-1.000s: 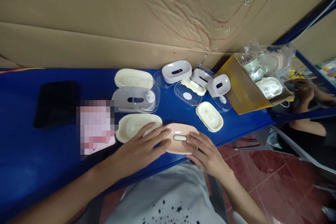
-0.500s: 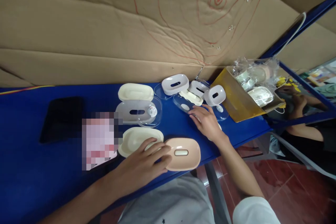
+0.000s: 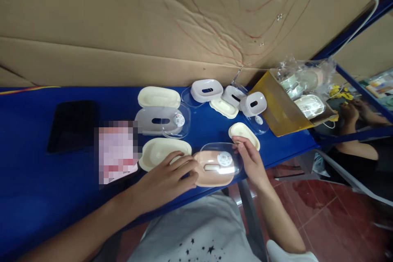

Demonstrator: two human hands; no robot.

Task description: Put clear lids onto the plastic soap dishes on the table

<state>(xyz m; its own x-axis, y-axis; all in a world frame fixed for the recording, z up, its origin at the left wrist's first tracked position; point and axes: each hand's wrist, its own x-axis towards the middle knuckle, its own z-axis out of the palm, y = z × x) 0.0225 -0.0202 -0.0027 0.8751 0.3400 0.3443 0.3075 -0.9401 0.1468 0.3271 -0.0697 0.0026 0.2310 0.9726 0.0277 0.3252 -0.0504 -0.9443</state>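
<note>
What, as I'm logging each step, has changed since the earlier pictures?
The right hand let go of the peach dish, reached away, took hold of the clear lid and brought it back towards the person, over the dish. The left hand stayed at the dish's left edge; the cream dish beside it stayed put.

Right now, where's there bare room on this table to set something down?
Widest: the table left of the black object. Smaller: between the grey dish and the cream dish by your right hand. Crowded: beside the yellow box, among white dishes, and around the peach dish.
</note>
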